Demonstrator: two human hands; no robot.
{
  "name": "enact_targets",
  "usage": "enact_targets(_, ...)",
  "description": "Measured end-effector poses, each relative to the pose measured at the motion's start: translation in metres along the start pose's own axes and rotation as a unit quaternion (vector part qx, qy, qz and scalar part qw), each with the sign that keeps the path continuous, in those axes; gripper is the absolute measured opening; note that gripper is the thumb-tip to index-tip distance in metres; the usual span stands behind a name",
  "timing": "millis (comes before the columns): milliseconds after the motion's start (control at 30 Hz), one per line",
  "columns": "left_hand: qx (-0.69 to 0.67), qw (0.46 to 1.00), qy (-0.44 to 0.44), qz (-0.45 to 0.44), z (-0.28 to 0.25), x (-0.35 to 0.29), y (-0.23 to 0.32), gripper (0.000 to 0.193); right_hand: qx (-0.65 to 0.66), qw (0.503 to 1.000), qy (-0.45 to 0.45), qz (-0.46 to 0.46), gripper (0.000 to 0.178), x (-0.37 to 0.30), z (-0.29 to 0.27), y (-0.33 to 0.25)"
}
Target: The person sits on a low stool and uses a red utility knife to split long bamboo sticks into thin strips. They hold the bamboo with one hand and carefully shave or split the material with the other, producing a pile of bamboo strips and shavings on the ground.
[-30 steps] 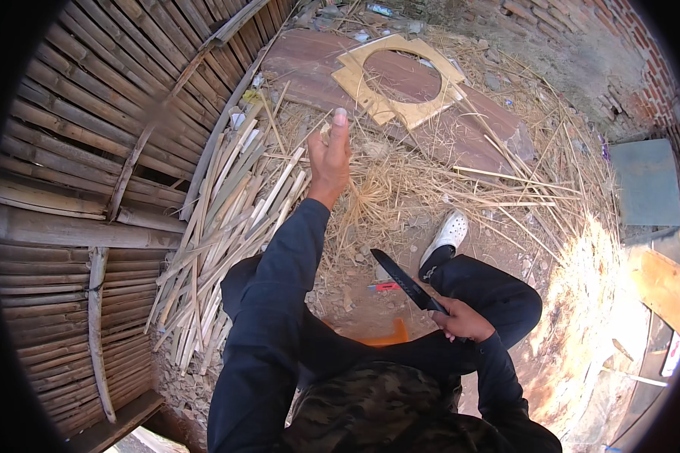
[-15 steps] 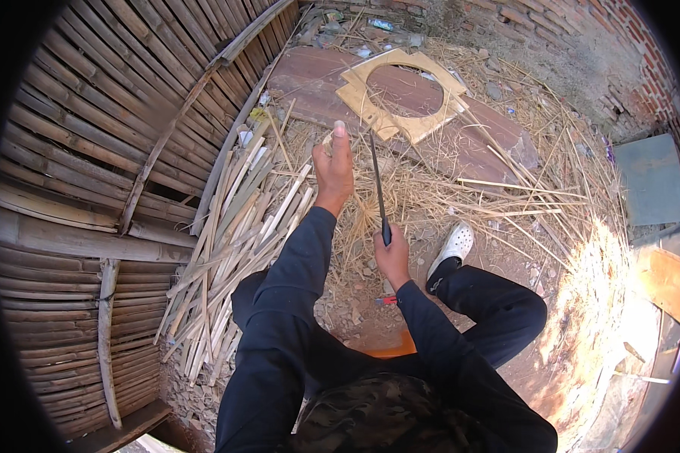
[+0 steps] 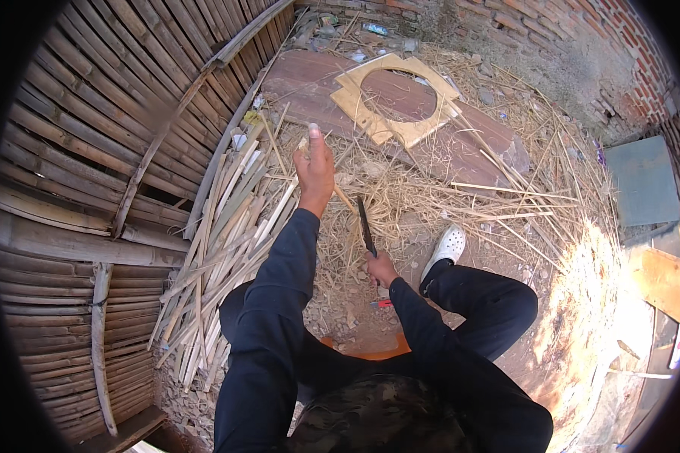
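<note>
- Dirt ground (image 3: 348, 311), stony near the body, runs under a mat of dry shavings (image 3: 400, 177); a brown board (image 3: 302, 83) lies farther off, bearing a yellow wooden frame (image 3: 345, 102) with a round hole.
- A slatted bamboo wall (image 3: 68, 136) closes the left side, a brick wall (image 3: 551, 45) the far right, with a grey-green panel (image 3: 642, 181) near it.
- A heap of pale strips (image 3: 219, 257) fills the ground between bamboo wall and left forearm; the white shoe (image 3: 449, 245) sits to the right of the knife (image 3: 365, 225), apart from it. A red tool (image 3: 383, 303) lies just below the right hand (image 3: 382, 269), near an orange object (image 3: 378, 352).
- The left arm reaches well forward, thumb of the left hand (image 3: 315, 175) pointing away; its other fingers are mostly hidden, so I cannot tell how they close. A single strip (image 3: 345, 199) shows between that wrist and the blade — held or loose, I cannot tell.
- The right hand is wrapped around the knife's handle, dark blade pointing forward over the shavings.
</note>
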State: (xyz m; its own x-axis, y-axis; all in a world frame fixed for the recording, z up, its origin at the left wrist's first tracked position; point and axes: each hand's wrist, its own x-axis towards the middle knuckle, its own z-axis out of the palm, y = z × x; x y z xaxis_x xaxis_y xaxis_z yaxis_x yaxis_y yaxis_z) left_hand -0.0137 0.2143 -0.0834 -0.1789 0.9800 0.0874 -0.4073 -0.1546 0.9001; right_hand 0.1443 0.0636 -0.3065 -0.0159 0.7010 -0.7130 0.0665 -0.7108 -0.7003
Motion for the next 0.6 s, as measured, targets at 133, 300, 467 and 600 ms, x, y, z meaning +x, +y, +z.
enact_targets(133, 0.046, 0.999, -0.016, 0.000, 0.000, -0.009, -0.004, 0.050, -0.108, 0.966, 0.107, -0.207, 0.026, -0.035, 0.000, -0.065)
enact_targets(300, 0.078, 0.997, -0.018, -0.024, -0.002, -0.008, -0.011, 0.054, -0.109, 0.898, 0.206, -0.373, 0.028, -0.070, 0.026, -0.099)
enact_targets(467, 0.054, 0.997, 0.018, -0.043, 0.010, 0.002, -0.019, 0.064, -0.350, 0.881, 0.255, -0.189, 0.029, 0.039, 0.000, 0.081)
enact_targets(600, 0.004, 0.993, 0.092, -0.068, -0.020, -0.021, -0.066, 0.061, 0.116, 0.990, -0.028, 0.077, 0.030, 0.020, -0.022, 0.052)
